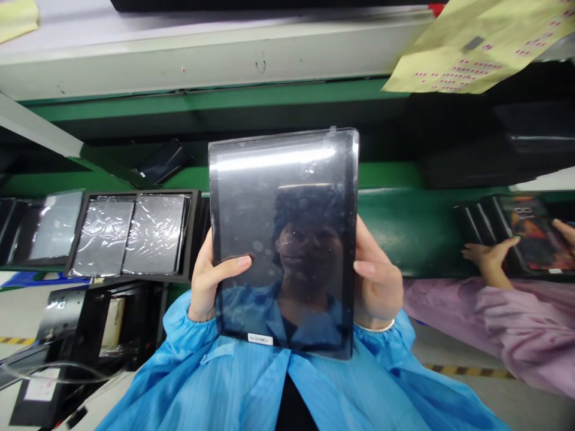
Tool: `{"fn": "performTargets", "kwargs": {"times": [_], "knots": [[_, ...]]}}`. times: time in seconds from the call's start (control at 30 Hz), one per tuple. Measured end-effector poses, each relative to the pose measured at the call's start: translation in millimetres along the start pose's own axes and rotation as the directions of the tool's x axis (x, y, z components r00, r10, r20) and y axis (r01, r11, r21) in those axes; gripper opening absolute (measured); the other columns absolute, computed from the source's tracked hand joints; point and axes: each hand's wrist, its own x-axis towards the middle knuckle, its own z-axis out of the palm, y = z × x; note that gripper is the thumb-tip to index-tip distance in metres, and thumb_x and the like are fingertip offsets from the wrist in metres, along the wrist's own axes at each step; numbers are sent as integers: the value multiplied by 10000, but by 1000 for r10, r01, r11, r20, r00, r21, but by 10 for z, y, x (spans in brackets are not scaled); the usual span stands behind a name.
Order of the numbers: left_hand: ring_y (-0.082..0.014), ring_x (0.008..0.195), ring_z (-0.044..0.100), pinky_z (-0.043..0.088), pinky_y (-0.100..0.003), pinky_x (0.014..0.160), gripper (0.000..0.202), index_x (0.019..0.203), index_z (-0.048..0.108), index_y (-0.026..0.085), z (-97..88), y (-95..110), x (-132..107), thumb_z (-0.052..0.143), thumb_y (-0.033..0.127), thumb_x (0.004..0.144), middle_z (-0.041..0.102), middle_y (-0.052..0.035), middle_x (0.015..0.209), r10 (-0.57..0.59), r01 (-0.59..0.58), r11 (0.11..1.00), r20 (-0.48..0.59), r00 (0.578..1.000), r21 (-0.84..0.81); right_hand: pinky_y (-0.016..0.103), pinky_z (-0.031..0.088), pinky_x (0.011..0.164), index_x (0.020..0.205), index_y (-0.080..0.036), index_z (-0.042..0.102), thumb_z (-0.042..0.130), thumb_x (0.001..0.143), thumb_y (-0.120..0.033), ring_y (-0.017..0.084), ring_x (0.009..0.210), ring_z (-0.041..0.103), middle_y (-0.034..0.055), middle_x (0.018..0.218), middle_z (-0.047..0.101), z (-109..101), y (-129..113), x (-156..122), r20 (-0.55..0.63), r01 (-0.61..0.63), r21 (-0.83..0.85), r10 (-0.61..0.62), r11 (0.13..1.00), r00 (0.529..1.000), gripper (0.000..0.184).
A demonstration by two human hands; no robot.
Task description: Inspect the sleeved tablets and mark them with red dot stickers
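Note:
A dark tablet [283,239] in clear film is held upright in front of me, its glossy screen mirroring a blue smock. A small white label sits near its lower edge. My left hand [211,275] grips its left edge, thumb lying across the glass. My right hand [377,281] wraps the right edge, fingers behind it. Both wrists come out of blue sleeves [188,335].
A black tray [191,239] of several film-wrapped tablets stands at the left on the green conveyor [404,221]. At the right, a co-worker in a pink sleeve [494,323] handles a lit tablet [534,230]. A yellow sheet [476,48] hangs above. Black equipment [90,335] stands lower left.

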Motion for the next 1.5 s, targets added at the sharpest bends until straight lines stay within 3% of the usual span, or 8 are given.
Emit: {"fn": "performTargets", "kwargs": {"times": [0.2, 0.4, 0.67, 0.9, 1.03, 1.1, 1.2, 1.5], "knots": [[-251, 831, 742, 613, -339, 733, 526, 1134, 680, 219, 6, 6, 11, 834, 201, 632, 774, -13, 923, -27, 27, 999, 9, 1000, -19, 563, 611, 874, 1539, -365, 413, 631, 773, -404, 363, 1094, 697, 11, 1257, 715, -27, -69, -1, 52, -71, -27, 72, 997, 996, 797], [-258, 770, 732, 596, -332, 644, 467, 1085, 708, 226, -10, 5, 35, 862, 218, 644, 768, -22, 891, -73, 74, 997, 31, 997, -38, 548, 629, 796, 1559, -344, 394, 606, 802, -413, 347, 966, 729, 28, 1134, 752, -18, -19, 5, 29, -1, -22, 1, 1000, 1000, 789], [-234, 809, 727, 590, -316, 718, 462, 1057, 720, 216, -15, -22, 31, 854, 181, 616, 769, -5, 872, 0, 0, 999, 19, 1000, -38, 589, 531, 1105, 1481, -345, 514, 611, 894, -378, 360, 1338, 595, -10, 1422, 649, -20, 45, -60, -51, 165, -186, -177, 969, 983, 595], [-247, 854, 741, 607, -337, 781, 493, 1070, 725, 223, -8, -15, -20, 837, 161, 594, 771, 4, 864, 27, -27, 999, -11, 1000, -35, 536, 455, 1207, 1423, -442, 577, 586, 986, -296, 312, 1426, 523, -98, 1507, 573, -30, 63, -100, -52, 286, -277, -312, 917, 949, 461], [-264, 813, 743, 611, -350, 715, 482, 1080, 717, 227, -18, 8, -13, 828, 185, 613, 769, -11, 873, -23, 23, 1000, -28, 999, -18, 526, 589, 1049, 1482, -376, 536, 633, 950, -421, 339, 1275, 650, -25, 1424, 654, -80, -32, -93, -11, 140, -216, -146, 966, 989, 542], [-267, 799, 742, 611, -350, 695, 488, 1104, 710, 231, -24, 27, -7, 826, 198, 631, 770, -14, 888, -37, 37, 999, -12, 999, 3, 501, 667, 840, 1506, -332, 516, 632, 923, -502, 328, 1029, 754, 14, 1257, 747, -136, -86, -90, 40, 66, -190, -60, 980, 997, 619], [-268, 790, 743, 611, -348, 690, 483, 1101, 720, 235, -30, 51, -2, 825, 198, 631, 767, -12, 866, -34, 34, 999, 5, 999, 7, 427, 670, 645, 1494, -329, 531, 635, 927, -449, 250, 714, 759, 5, 1040, 801, -221, -140, -94, 101, 73, -185, -55, 980, 993, 589], [-251, 766, 719, 611, -358, 684, 390, 987, 762, 273, -63, 60, 11, 864, 214, 616, 761, -7, 846, -26, 25, 1000, 13, 1000, 16, 412, 664, 779, 1479, -400, 534, 681, 951, -390, 256, 921, 786, 9, 1177, 784, -283, -186, -92, 148, 167, -286, -129, 943, 981, 548]]}}
